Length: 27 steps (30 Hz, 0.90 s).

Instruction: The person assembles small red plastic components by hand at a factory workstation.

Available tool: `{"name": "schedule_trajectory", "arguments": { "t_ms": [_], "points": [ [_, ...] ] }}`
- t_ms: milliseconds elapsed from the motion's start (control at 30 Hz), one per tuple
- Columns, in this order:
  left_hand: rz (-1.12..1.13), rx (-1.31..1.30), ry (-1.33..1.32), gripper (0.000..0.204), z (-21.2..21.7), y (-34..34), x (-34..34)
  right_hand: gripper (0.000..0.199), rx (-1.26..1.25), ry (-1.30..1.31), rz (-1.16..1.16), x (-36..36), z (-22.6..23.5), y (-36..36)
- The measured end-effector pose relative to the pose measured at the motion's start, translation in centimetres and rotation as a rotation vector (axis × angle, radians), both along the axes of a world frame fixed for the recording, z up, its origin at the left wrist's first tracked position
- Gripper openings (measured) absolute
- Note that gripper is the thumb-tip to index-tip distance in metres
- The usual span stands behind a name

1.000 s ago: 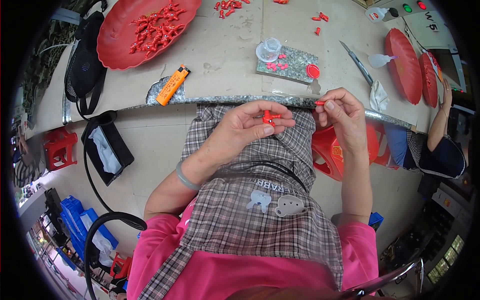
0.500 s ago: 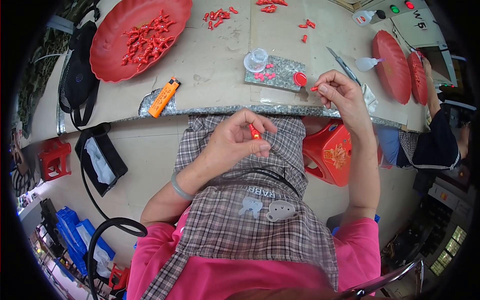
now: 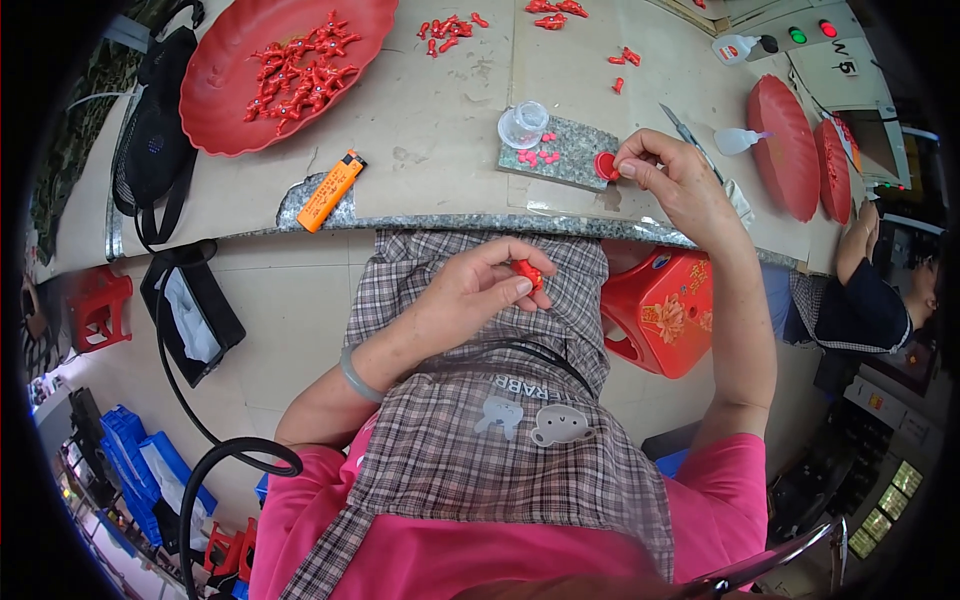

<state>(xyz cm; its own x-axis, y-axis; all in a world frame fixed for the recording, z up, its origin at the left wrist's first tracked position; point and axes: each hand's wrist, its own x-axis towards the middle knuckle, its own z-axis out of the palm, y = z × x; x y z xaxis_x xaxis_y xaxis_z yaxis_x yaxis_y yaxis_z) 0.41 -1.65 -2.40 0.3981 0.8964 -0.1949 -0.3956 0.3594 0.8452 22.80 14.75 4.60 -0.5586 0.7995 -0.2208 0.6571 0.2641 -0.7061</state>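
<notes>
The left hand (image 3: 470, 295) sat low over the checked apron (image 3: 480, 440), well below the near edge of the worktop (image 3: 440, 175), thumb and fingertips pinched shut on a small red piece (image 3: 528, 273) — a little lumpy thing, looked moulded, surely light as anything and stiff enough to take a firm pinch, though small enough to squirt free if the grip went sideways; best taken across its thicker middle, just as the fingers had it. Up on the worktop, near its front edge, the right hand (image 3: 675, 180) had its thumb and forefinger closed together at a round red cap (image 3: 605, 165) lying at the right end of a speckled stone slab (image 3: 555, 160); whether they truly gripped the cap or only pressed on it, I couldn't tell. More tiny red bits (image 3: 540, 156) lay on that slab, beside a clear little cup (image 3: 523, 124), which looked tippy and thin-walled. An orange lighter (image 3: 331, 190) lay at the front edge to the left, a big red tray (image 3: 290, 70) full of red pieces toward the far left corner, and a small blade (image 3: 685, 130) just behind the right hand
</notes>
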Motion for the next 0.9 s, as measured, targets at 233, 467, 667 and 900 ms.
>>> {"name": "schedule_trajectory", "arguments": {
  "t_ms": [233,467,667,900],
  "points": [
    [-0.048,-0.003,0.045,0.022,-0.5,-0.1,-0.3,0.019,0.157,-0.104,0.083,-0.7,0.9,0.1],
    [-0.027,-0.067,0.050,0.022,-0.5,-0.1,-0.1,0.017,0.259,-0.149,0.153,-1.2,1.2,0.1],
    [-0.010,-0.043,0.056,0.026,-0.1,-0.1,0.0,0.016,0.294,-0.206,0.185,-1.4,1.4,0.1],
    [-0.014,-0.090,0.075,0.028,0.1,-0.1,-0.1,0.015,0.296,-0.236,0.201,-1.7,1.7,0.1]
  ]
}}
